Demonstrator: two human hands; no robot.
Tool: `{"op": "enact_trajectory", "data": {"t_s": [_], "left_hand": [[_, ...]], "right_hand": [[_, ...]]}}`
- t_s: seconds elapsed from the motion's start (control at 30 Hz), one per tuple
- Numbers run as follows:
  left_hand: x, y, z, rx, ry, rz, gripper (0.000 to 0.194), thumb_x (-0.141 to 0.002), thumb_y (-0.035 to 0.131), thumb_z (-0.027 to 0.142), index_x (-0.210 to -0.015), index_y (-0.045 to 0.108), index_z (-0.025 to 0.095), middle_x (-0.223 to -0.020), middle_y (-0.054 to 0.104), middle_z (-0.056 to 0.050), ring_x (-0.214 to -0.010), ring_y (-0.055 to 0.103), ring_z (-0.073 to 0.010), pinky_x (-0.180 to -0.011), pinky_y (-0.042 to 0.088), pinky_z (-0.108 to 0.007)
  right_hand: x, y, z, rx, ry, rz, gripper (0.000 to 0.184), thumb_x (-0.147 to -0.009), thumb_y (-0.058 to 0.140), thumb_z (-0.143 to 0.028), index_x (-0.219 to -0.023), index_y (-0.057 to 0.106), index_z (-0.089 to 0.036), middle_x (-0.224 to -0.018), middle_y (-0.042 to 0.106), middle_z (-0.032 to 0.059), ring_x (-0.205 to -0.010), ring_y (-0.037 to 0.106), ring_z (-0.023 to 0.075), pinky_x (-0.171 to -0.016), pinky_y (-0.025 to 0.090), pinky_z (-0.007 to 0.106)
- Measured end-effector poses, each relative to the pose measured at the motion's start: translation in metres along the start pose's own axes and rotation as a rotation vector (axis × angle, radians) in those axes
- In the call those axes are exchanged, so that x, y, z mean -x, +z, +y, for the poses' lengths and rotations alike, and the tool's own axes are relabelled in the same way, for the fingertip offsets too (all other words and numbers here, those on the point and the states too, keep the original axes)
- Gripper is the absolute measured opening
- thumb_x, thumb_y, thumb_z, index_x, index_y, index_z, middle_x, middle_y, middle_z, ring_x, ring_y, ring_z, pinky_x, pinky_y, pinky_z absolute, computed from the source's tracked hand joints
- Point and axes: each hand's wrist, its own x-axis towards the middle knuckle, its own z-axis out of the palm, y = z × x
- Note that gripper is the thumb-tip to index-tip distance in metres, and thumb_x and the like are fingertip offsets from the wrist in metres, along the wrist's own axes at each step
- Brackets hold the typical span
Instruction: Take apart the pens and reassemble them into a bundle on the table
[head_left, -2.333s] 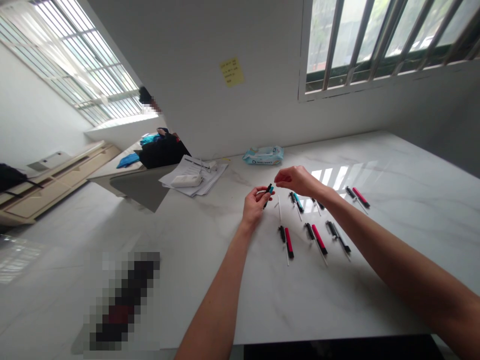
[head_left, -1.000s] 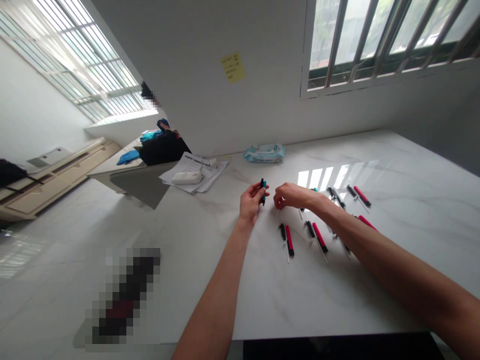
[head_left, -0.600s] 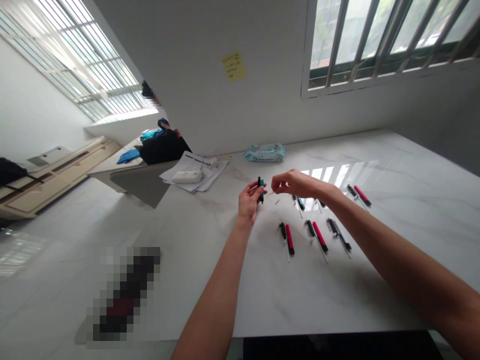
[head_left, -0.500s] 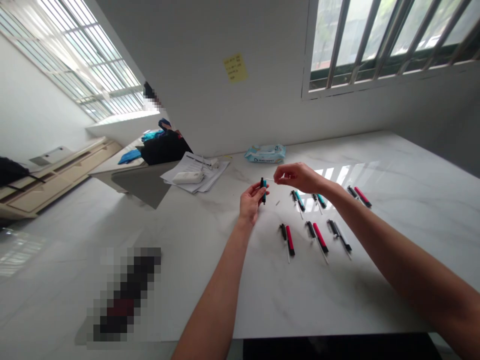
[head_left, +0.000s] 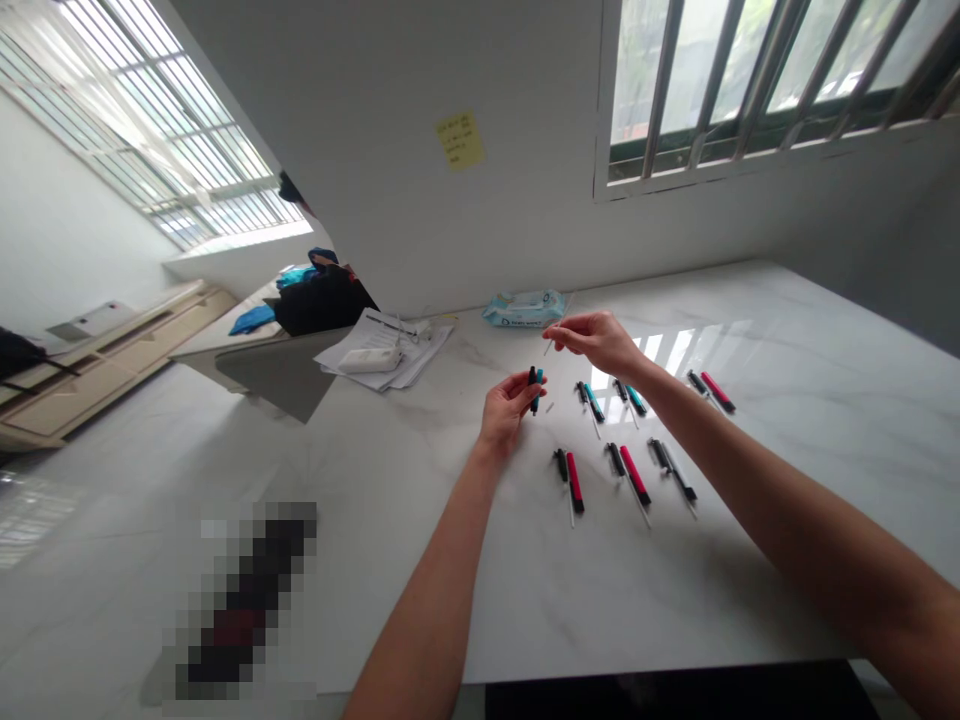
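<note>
A narrow gap is left between the left hand [head_left: 508, 406] and the raised right hand [head_left: 600, 342], partly occupied by a thin white rod [head_left: 547, 350]. Low passage rightward is obstructed by two rows of pen parts [head_left: 575, 482], and the way to the wall [head_left: 525, 220] partly by the wipes packet [head_left: 523, 310]; bare tabletop [head_left: 570, 600] is left nearer than both rows

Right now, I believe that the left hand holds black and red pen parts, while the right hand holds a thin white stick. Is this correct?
Not quite: in the head view, the pen parts in the left hand are black and blue-green, not black and red. The right hand does hold a thin white stick.
</note>
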Motion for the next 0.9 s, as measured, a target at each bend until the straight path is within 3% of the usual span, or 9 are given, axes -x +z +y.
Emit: {"op": "enact_trajectory", "data": {"t_s": [0.23,0.43,0.57,0.7,0.77,0.9], "left_hand": [[0.001,0.002,0.000,-0.015,0.016,-0.037,0.043,-0.062,0.097,0.029,-0.099,0.080,0.017,-0.103,0.080,-0.009,-0.081,0.070,-0.0158,-0.085,0.051,-0.031],[0.001,0.002,0.000,-0.014,0.013,-0.057,0.044,-0.062,0.098,0.029,-0.100,0.079,0.017,-0.102,0.080,-0.008,-0.083,0.072,-0.0167,-0.085,0.051,-0.032],[0.000,0.001,0.001,0.064,0.032,-0.026,0.043,-0.061,0.098,0.028,-0.098,0.078,0.019,-0.097,0.079,-0.004,-0.083,0.072,-0.0161,-0.084,0.053,-0.031],[0.000,0.000,0.006,0.190,0.091,0.016,0.041,-0.061,0.098,0.024,-0.096,0.076,0.023,-0.104,0.078,-0.002,-0.088,0.072,-0.0151,-0.087,0.054,-0.030],[0.001,-0.001,0.009,0.221,0.098,0.020,0.040,-0.061,0.097,0.024,-0.095,0.076,0.024,-0.106,0.078,-0.002,-0.090,0.072,-0.0153,-0.089,0.054,-0.031],[0.002,0.000,0.008,0.195,0.064,0.027,0.040,-0.061,0.097,0.024,-0.095,0.076,0.024,-0.106,0.078,-0.001,-0.087,0.071,-0.0142,-0.085,0.053,-0.030]], "right_hand": [[0.006,0.006,-0.003,0.192,0.017,-0.083,0.043,-0.085,0.074,-0.059,-0.086,0.083,-0.017,-0.074,0.074,0.0043,-0.063,0.058,0.0139,-0.056,0.039,0.027],[0.010,0.010,-0.006,0.192,0.021,-0.158,0.040,-0.085,0.073,-0.056,-0.091,0.084,-0.018,-0.081,0.078,0.0060,-0.074,0.066,0.0175,-0.064,0.047,0.027],[0.010,0.008,-0.003,0.262,0.001,-0.214,0.044,-0.079,0.081,-0.054,-0.108,0.084,-0.020,-0.083,0.076,0.0048,-0.076,0.066,0.0176,-0.066,0.047,0.028],[0.010,0.008,0.006,0.468,-0.030,-0.193,0.027,-0.084,0.079,-0.043,-0.103,0.085,-0.025,-0.082,0.075,0.0033,-0.071,0.062,0.0161,-0.065,0.044,0.028],[0.011,0.011,0.012,0.628,-0.044,-0.272,0.015,-0.086,0.078,-0.031,-0.099,0.085,-0.027,-0.086,0.077,0.0032,-0.072,0.062,0.0163,-0.067,0.043,0.029],[0.017,0.022,0.022,0.841,0.001,-0.437,0.017,-0.085,0.079,-0.022,-0.099,0.085,-0.028,-0.094,0.080,0.0046,-0.077,0.067,0.0195,-0.067,0.043,0.029]]}}
